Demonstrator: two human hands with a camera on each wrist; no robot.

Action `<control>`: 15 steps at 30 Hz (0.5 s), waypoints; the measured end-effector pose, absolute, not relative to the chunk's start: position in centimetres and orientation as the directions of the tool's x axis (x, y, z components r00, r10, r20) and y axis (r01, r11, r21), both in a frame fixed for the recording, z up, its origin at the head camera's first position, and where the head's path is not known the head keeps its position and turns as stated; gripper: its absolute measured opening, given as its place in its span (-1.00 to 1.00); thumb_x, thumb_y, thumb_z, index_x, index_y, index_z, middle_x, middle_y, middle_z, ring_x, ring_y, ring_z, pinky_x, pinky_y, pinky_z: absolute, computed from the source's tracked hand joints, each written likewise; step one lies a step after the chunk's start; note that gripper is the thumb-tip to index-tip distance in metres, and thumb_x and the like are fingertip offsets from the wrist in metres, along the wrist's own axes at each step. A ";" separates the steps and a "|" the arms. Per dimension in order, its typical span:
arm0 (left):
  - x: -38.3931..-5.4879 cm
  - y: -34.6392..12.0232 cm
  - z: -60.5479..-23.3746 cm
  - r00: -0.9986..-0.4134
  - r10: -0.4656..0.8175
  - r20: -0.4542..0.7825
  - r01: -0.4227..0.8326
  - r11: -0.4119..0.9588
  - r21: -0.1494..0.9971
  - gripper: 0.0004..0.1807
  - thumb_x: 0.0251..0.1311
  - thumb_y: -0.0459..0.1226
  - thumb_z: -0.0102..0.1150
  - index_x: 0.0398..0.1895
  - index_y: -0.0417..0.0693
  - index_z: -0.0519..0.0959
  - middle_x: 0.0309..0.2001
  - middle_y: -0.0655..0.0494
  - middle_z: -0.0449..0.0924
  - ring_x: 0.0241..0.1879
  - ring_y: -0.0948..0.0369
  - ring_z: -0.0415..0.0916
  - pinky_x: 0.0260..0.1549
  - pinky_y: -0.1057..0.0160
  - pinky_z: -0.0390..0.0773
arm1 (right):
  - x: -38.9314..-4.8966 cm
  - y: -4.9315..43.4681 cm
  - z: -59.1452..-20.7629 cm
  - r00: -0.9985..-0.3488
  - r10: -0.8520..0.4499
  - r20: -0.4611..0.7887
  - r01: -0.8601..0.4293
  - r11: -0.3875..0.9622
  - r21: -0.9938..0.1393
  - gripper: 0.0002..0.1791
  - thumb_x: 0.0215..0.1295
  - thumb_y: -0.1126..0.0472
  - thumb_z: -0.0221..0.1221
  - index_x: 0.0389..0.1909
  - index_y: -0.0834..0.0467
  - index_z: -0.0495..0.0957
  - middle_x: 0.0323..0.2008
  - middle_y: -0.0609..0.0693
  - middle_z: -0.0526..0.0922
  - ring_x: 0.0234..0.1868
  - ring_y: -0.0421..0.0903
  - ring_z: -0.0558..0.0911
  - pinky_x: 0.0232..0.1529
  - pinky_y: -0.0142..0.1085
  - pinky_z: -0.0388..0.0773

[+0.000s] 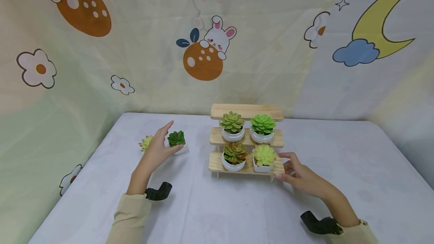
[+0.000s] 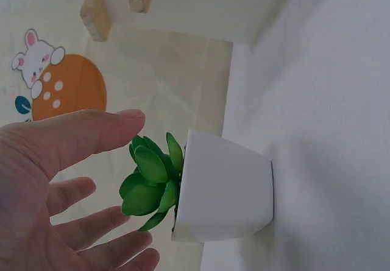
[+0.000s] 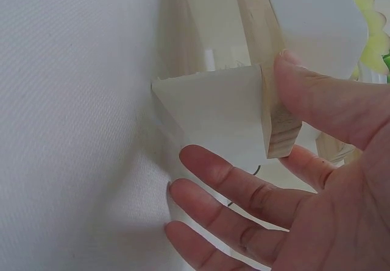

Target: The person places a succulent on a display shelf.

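My left hand reaches around a dark green succulent in a white pot, thumb and fingers spread apart. In the left wrist view the thumb is beside the leaves, and a gap shows between hand and pot. My right hand holds the right end of the lowest board of a three-step wooden plant stand; in the right wrist view the thumb lies on the board's front edge, the index finger is partly hidden behind it, and the other fingers extend below.
The stand's middle step bears two green succulents in round white pots. On the lowest step are a reddish-green succulent and a yellow-green one. Another yellowish succulent is partly hidden behind my left hand. A printed cloth backdrop rises behind the white table.
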State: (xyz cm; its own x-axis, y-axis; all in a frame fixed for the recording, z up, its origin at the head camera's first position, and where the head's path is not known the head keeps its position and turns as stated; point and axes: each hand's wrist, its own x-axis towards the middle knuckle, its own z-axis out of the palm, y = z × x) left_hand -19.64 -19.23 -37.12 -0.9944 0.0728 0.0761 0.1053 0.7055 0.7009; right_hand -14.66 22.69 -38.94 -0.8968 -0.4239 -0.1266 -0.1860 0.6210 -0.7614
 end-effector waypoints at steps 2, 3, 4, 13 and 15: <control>-19.8 -19.4 -37.3 -0.994 0.081 0.074 0.109 0.692 0.713 -0.05 0.04 -0.20 0.33 0.45 -0.01 -0.01 0.38 -0.21 0.08 0.33 -0.15 0.10 0.22 -0.15 0.25 | -14.6 22.6 -38.9 -0.897 -0.423 -0.127 -0.184 0.619 -0.763 -0.28 0.29 0.06 0.13 0.26 0.26 -0.04 -0.20 0.09 0.55 -0.21 -0.14 0.53 -0.32 -0.38 0.48; -19.9 -19.5 -37.5 -0.994 0.085 0.073 0.111 0.687 0.719 -0.05 0.03 -0.22 0.33 0.45 -0.03 -0.01 0.38 -0.23 0.08 0.33 -0.16 0.11 0.22 -0.14 0.26 | -14.6 22.6 -39.0 -0.898 -0.420 -0.127 -0.182 0.619 -0.764 -0.29 0.29 0.07 0.13 0.26 0.25 -0.04 -0.20 0.09 0.55 -0.21 -0.15 0.53 -0.32 -0.39 0.48; -20.0 -19.5 -37.6 -0.993 0.089 0.072 0.113 0.682 0.722 -0.04 0.03 -0.23 0.33 0.45 -0.04 -0.01 0.38 -0.23 0.09 0.32 -0.17 0.12 0.22 -0.13 0.26 | -14.6 22.7 -39.0 -0.897 -0.423 -0.124 -0.185 0.617 -0.765 -0.29 0.29 0.07 0.13 0.26 0.26 -0.05 -0.20 0.09 0.55 -0.22 -0.15 0.53 -0.32 -0.39 0.48; -20.6 -20.2 -38.5 -0.995 0.095 0.031 0.082 0.596 0.799 -0.04 0.02 -0.37 0.31 0.45 -0.07 -0.03 0.39 -0.27 0.06 0.29 -0.23 0.17 0.23 -0.05 0.29 | -14.6 22.7 -39.1 -0.894 -0.430 -0.125 -0.181 0.603 -0.777 -0.29 0.30 0.13 0.13 0.28 0.27 -0.07 -0.20 0.09 0.55 -0.21 -0.12 0.53 -0.33 -0.39 0.48; -20.6 -20.3 -38.5 -0.995 0.095 0.021 0.073 0.581 0.810 -0.05 0.02 -0.41 0.30 0.45 -0.09 -0.03 0.37 -0.28 0.08 0.29 -0.22 0.17 0.23 -0.04 0.28 | -14.6 22.6 -39.0 -0.894 -0.429 -0.126 -0.180 0.603 -0.778 -0.29 0.30 0.14 0.12 0.28 0.27 -0.07 -0.20 0.09 0.55 -0.21 -0.12 0.53 -0.33 -0.40 0.48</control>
State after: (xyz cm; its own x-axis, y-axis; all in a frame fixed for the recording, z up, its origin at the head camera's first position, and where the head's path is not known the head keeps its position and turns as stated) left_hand -20.60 -20.30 -38.53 -0.9952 0.0951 0.0213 0.0729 0.5813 0.8104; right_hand -14.61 22.63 -39.04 -0.8944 -0.4292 -0.1257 -0.1799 0.6026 -0.7775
